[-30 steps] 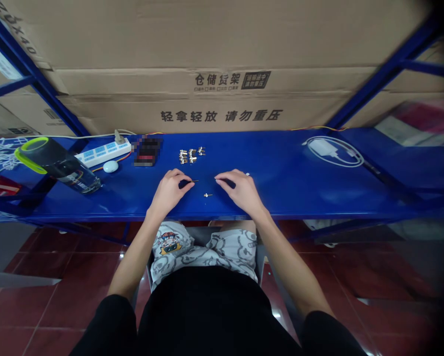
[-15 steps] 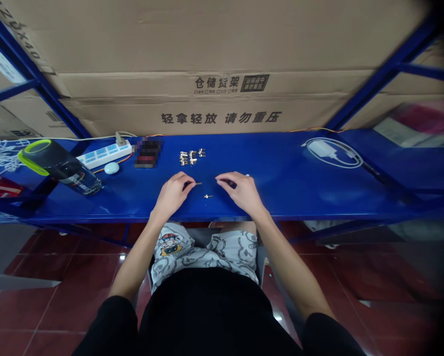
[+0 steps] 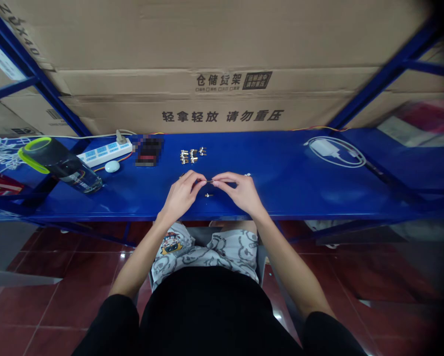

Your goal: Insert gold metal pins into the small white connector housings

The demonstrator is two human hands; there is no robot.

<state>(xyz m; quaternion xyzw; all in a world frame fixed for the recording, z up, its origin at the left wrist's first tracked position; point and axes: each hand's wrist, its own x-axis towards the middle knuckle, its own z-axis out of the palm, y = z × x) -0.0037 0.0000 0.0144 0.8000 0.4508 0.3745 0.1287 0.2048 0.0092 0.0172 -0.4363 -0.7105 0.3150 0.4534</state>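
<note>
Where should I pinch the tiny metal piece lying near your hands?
Pinch the tiny metal piece from above with two fingers, across its thin middle. It lies flat on the blue shelf, so both long sides are easy to reach.

Left hand [image 3: 182, 194], right hand [image 3: 242, 193] pinching inward, fingertips [image 3: 215, 183] nearly meeting; wrists bent

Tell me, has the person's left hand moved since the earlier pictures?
Yes. The left hand has moved to the right, closer to the small metal part lying on the blue steel shelf, and now meets the right hand at a thin metal pin.
</note>
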